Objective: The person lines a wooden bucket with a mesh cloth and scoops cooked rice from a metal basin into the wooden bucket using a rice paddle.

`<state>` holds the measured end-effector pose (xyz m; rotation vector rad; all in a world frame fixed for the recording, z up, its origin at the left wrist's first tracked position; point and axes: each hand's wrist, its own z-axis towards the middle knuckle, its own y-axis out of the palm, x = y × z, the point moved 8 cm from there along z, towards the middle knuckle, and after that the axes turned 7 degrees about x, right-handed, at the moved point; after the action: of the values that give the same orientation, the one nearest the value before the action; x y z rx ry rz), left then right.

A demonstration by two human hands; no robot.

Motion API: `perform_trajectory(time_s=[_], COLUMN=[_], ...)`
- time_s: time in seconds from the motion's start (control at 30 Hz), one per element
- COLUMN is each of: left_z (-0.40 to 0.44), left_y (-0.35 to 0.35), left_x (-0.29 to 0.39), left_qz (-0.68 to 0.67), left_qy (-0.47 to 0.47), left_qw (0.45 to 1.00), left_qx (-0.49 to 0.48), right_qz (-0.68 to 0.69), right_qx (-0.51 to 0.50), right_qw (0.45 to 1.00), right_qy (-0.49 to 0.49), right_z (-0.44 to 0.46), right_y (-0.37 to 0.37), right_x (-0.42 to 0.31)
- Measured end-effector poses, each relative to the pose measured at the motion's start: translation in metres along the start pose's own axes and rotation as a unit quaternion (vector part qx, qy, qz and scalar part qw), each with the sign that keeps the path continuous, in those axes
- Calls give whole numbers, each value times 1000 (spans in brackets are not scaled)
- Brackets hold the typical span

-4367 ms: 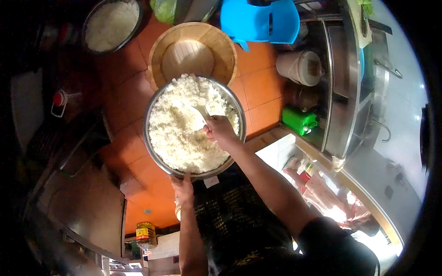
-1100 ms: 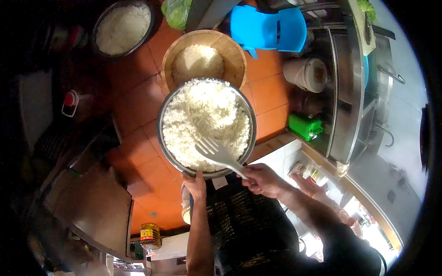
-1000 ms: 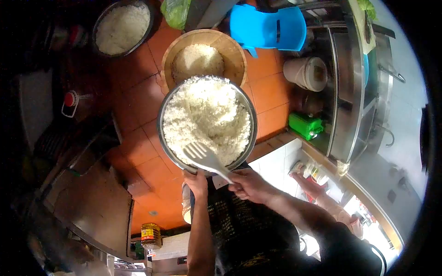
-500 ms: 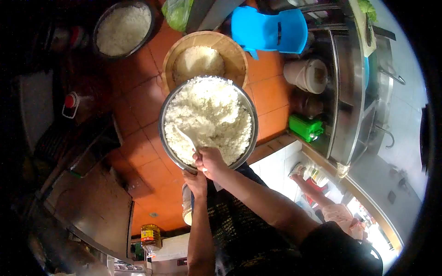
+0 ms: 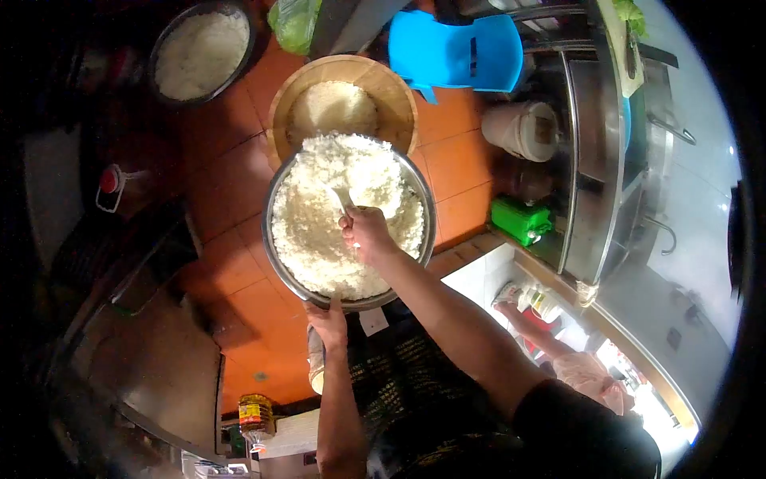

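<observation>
A wide metal basin (image 5: 270,252) heaped with white rice (image 5: 315,251) is held in front of me. My left hand (image 5: 327,321) grips its near rim, thumb on top and the other fingers hidden below. In my right hand (image 5: 369,233) is a pale rice paddle (image 5: 341,196), its blade dipping into the middle of the rice. Just beyond, partly covered by the basin's far edge, a round wooden tub (image 5: 286,104) stands on the floor with a mound of rice (image 5: 339,108) inside.
Another dark-rimmed basin of rice (image 5: 201,57) sits at the far left beside a green bag (image 5: 295,24). A blue plastic chair (image 5: 455,52), white bucket (image 5: 523,132) and green container (image 5: 520,221) are to the right. Another person's arm (image 5: 533,329) shows at lower right.
My right hand has moved the paddle forward, away from the near rim, into the middle of the rice. My left hand still holds the rim, and the view has shifted slightly.
</observation>
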<state>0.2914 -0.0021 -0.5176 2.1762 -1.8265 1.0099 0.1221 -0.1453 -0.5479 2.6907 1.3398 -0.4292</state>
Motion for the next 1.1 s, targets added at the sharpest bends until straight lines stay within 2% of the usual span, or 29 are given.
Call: perform_trajectory(time_s=[0.07,0.17,0.23,0.33,0.37,0.4,0.43,0.47,0.5,0.53,0.6,0.67,0.73,0.83,0.9,0.97,1.03,1.1], left_z=[0,-5,-6,-9,-10,-11,-12,-13,-3,-6,-8,-1,-3,0,-4,-4,-2,-3], left_y=[0,1,-1,0,0,4,6,6,4,4,5,3,3,4,4,6,5,5], left_x=[0,16,18,22,26,28,30,29,-2,0,9,-17,-3,-8,-1,0,-8,-3], left_qz=[26,-19,19,50,56,44,32,21,38,40,43,29,53,17,36,29,1,-3], left_qy=[-12,65,88,72,59,46,32,16,5,-3,-17,3,-4,1,-29,-39,-33,-20], left_qw=[1000,997,994,994,995,997,999,1000,999,999,999,999,998,999,999,999,999,999], left_qx=[7,36,61,58,50,37,25,13,-1,7,24,32,34,28,3,1,21,26], right_qz=[13,34,25,-87,-135,-259,-259,-410,-491,-561,-597,-597,-619,-658,-622,-612,-568,-466], right_qx=[-16,-45,-46,-31,8,-35,-25,-76,-98,-113,-75,-1,25,13,60,98,109,90], right_qw=[1000,998,998,996,991,960,965,873,810,738,777,801,783,697,655,646,721,852], right_qy=[7,21,20,-23,-7,-96,-37,-254,-304,-357,-183,-39,-55,-286,-426,-445,-382,-221], right_z=[-4,-15,-22,-38,-50,-51,-79,-89,-98,-108,-109,-90,-60,-4,27,57,66,40], right_y=[-1,-6,-14,-29,-41,-57,-66,-80,-95,-110,-135,-153,-153,-135,-128,-124,-120,-101], right_x=[-8,-24,-34,-54,-56,-54,-58,-70,-70,-70,-68,-60,-49,-29,-17,-5,-9,-27])
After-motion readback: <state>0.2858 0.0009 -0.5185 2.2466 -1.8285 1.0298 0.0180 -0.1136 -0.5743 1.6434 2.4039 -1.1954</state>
